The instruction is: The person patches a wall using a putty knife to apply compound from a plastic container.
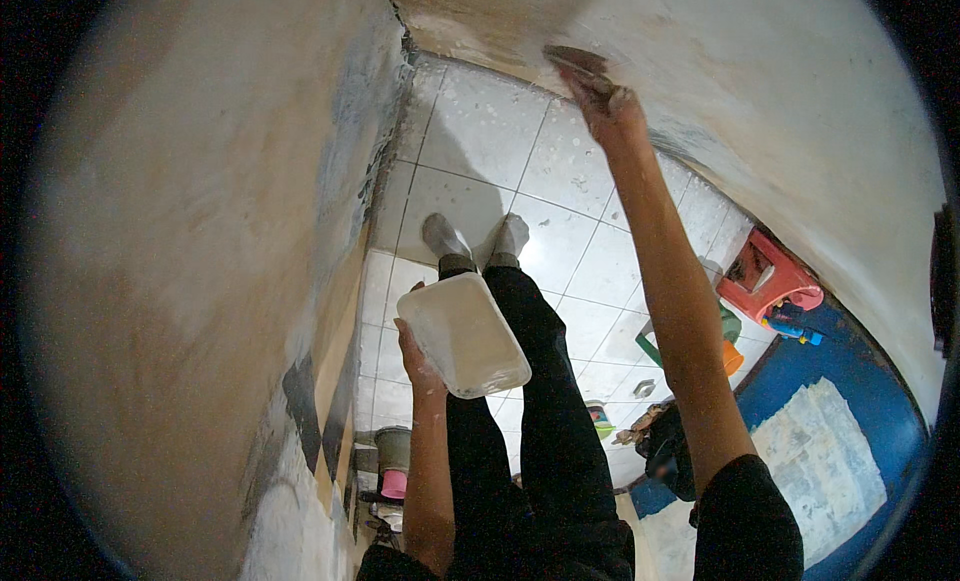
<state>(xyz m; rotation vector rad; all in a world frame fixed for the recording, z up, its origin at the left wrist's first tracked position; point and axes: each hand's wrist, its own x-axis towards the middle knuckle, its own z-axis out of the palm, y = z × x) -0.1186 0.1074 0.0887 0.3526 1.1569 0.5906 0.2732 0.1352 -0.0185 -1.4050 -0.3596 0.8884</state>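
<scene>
My left hand (415, 359) is wrapped around the near left side of a pale rectangular plastic tub (507, 379), held level above my legs. Inside the tub the surface looks whitish and smooth. With the arm stretched far forward, my right hand (613, 113) grips a dark flat scraper (578, 57). Its blade lies against or very close to the far wall (690, 61), low down near the floor; contact is hard to make out. That wall has brownish and whitish smears.
A patchy wall (190, 231) rises close on my left. White tiles (565, 161) with pale spots lie underfoot. To the right are a red plastic stool (770, 271), an orange item (733, 358) and a blue panel (850, 351). A grey bucket (393, 445) stands at lower left.
</scene>
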